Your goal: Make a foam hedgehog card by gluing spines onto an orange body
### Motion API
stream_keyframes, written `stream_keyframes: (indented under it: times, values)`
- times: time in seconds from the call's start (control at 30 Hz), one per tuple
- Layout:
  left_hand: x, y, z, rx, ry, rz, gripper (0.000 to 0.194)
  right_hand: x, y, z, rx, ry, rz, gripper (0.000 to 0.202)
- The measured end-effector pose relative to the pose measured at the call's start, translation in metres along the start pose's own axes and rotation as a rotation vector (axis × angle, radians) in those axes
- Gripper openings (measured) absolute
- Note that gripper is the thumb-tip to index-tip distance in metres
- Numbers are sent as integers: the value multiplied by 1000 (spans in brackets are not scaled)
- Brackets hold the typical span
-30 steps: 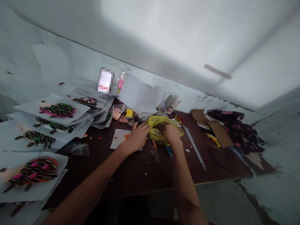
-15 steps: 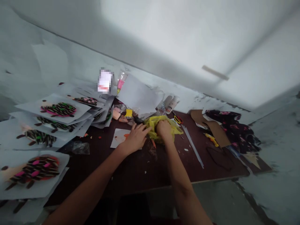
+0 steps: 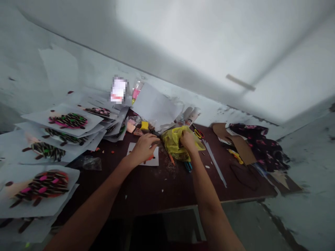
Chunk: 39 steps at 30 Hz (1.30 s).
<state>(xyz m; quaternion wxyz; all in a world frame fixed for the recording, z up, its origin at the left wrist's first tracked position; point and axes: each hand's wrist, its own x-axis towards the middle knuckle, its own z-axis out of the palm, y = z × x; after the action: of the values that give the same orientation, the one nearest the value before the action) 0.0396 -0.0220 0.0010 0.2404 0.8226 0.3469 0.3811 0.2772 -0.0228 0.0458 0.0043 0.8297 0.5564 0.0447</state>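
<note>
My left hand (image 3: pixel 143 148) hovers over a small white sheet (image 3: pixel 156 161) with orange and dark bits on it. Its fingers are bent, their tips drawn in around what may be a small dark piece, too small to make out. In the mouth of a crumpled yellow plastic bag (image 3: pixel 171 139) is my right hand (image 3: pixel 187 140), fingers curled down; the tips and anything between them are hidden. An orange pencil-like stick (image 3: pixel 171 159) leans out at the bag's front. Beside my right wrist lies a blue-handled tool (image 3: pixel 188 167), partly covered.
Sheets with hedgehog-like collages (image 3: pixel 68 120) are piled at left. Behind the bag stand a pale bottle (image 3: pixel 194 115) and red-and-yellow scissors (image 3: pixel 199 132). To the right are thin clear strips (image 3: pixel 214 164), a yellow cutter (image 3: pixel 236 156), brown cardboard (image 3: pixel 243 148) and dark flowered cloth (image 3: pixel 272 148).
My left hand has drawn away from the bag to the left, over the small sheet, its fingers now more bent. My right hand has shifted slightly within the bag, and the blue-handled tool now shows.
</note>
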Motion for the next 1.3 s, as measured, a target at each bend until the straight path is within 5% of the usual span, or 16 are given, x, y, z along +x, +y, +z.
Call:
stream_keyframes:
  times: [0.4,0.53,0.6,0.7,0.8,1.0,1.3]
  values:
    - [3,3,-6,-815,125,-354,18,3,22,3,518,327,39,25]
    - [5,-7,-8,-898,195,-380,20,-13,10,-3,952,341,-53,24]
    - [6,-14,-9,-842,222,-374,19,-24,-10,-3,1033,198,-185,24]
    - [5,-24,-10,-568,236,-335,18,-34,-50,8,851,-16,-399,25]
    - [0,-30,-9,-128,200,-242,23,-30,-75,26,461,33,-312,23]
    - [-9,-38,-5,281,19,-129,31,-10,-64,47,-4,9,-146,32]
    - [-14,-47,-13,433,-218,-248,32,-23,-74,36,110,24,-294,28]
